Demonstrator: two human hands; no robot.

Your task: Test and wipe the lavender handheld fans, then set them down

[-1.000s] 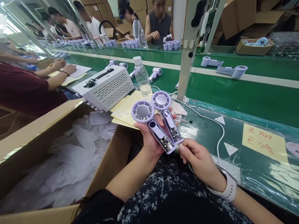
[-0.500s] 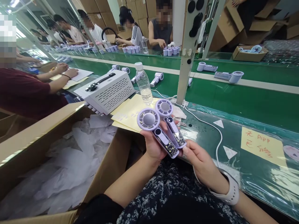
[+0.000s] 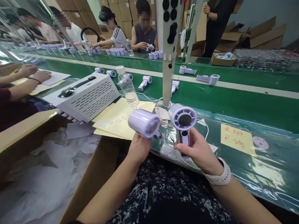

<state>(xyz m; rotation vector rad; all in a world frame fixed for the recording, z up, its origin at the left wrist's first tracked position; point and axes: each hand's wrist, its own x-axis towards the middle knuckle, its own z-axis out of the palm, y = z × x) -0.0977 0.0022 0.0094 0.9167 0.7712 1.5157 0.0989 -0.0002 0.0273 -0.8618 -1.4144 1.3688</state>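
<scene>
Each of my hands grips a lilac handheld fan above the near edge of the bench. My left hand (image 3: 139,148) is closed round the first handheld fan (image 3: 143,122), whose round head lies sideways with its face turned to the right; its handle is mostly hidden. In my right hand (image 3: 198,149) is the second handheld fan (image 3: 183,117), held upright with its ringed face and dark centre towards me. Part of that fan's handle shows between thumb and fingers. The two fans are apart.
A half-full water bottle (image 3: 128,88) stands on yellow paper (image 3: 116,119) beside a grey vented metal box (image 3: 93,96). An open carton (image 3: 100,174) with plastic bags is at my left. A pale post (image 3: 166,62) rises before the green conveyor (image 3: 245,95), where more fans lie.
The two fans, both in my left hand before, are now separated. My right hand has taken one and raised it; my left hand has turned the other sideways. The view has shifted right.
</scene>
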